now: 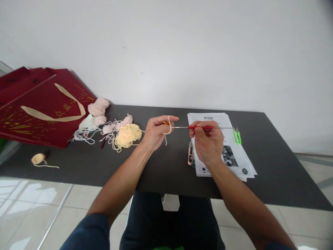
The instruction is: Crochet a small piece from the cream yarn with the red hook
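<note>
My left hand [156,132] is raised over the dark table [161,166], fingers pinched on a strand of pale yellow yarn [168,130] looped round them. My right hand [208,142] is closed on a crochet hook with a red handle [200,127]; its thin metal shaft points left towards the yarn loop. An orange bit shows at the left fingertips beside the hook's tip. A tangled pile of yellow yarn [127,135] lies on the table just left of my left hand.
Pink and white yarn balls [97,111] and loose strands lie at the back left beside red gift bags [41,107]. A small yarn ball [38,158] sits near the left edge. Printed papers [229,152], green snips [237,134] and a small tool [190,152] lie at the right.
</note>
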`<action>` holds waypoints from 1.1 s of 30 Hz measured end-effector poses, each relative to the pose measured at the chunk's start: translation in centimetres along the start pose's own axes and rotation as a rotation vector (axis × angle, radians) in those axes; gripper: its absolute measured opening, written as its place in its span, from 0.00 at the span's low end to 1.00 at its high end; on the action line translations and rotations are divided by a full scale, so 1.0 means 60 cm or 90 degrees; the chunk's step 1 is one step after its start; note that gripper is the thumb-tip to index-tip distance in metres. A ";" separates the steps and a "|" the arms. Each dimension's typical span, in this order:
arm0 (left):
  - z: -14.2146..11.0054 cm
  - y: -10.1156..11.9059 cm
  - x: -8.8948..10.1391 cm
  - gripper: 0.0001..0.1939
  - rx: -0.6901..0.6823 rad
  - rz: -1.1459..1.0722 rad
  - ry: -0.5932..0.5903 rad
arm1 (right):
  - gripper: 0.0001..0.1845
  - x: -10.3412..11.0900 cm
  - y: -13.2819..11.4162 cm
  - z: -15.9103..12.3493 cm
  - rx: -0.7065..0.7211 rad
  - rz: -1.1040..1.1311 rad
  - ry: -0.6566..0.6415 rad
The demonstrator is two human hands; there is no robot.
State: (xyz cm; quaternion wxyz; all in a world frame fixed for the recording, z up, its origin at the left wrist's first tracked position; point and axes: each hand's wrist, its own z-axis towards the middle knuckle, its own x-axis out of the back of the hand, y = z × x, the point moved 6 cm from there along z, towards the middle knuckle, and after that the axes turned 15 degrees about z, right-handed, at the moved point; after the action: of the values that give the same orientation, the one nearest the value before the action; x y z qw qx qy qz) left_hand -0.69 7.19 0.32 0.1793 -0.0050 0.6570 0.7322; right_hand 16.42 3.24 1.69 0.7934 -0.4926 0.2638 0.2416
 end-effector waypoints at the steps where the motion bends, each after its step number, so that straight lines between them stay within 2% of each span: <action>1: 0.000 -0.001 0.000 0.17 0.007 -0.004 -0.012 | 0.07 -0.001 0.000 0.000 -0.007 0.005 -0.002; 6: -0.001 -0.002 -0.006 0.15 0.043 -0.046 -0.043 | 0.11 -0.005 0.002 0.002 -0.058 0.007 0.009; 11: -0.002 -0.002 -0.009 0.12 0.069 -0.065 -0.059 | 0.14 0.003 0.018 0.003 -0.181 0.075 0.037; 13: -0.002 0.000 -0.008 0.11 0.052 -0.067 -0.059 | 0.14 0.009 0.030 0.001 -0.236 0.111 0.064; 16: -0.004 0.003 -0.003 0.11 0.006 -0.012 -0.018 | 0.13 0.016 0.045 -0.004 -0.278 0.156 0.114; 22: -0.009 -0.002 -0.004 0.14 -0.037 0.133 0.060 | 0.11 0.006 0.057 -0.017 -0.258 0.155 0.144; 27: -0.012 -0.002 -0.009 0.21 -0.041 0.177 0.105 | 0.11 0.005 0.062 -0.021 -0.229 0.130 0.149; 33: -0.020 0.005 -0.016 0.22 -0.050 0.215 0.144 | 0.10 0.010 0.059 -0.019 -0.200 0.110 0.148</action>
State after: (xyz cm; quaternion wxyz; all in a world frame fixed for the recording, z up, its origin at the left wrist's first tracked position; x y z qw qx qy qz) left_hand -0.13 5.79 0.68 -0.0212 0.0158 0.6357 0.7715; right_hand 14.36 3.70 -1.45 0.6478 -0.6102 0.3535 0.2882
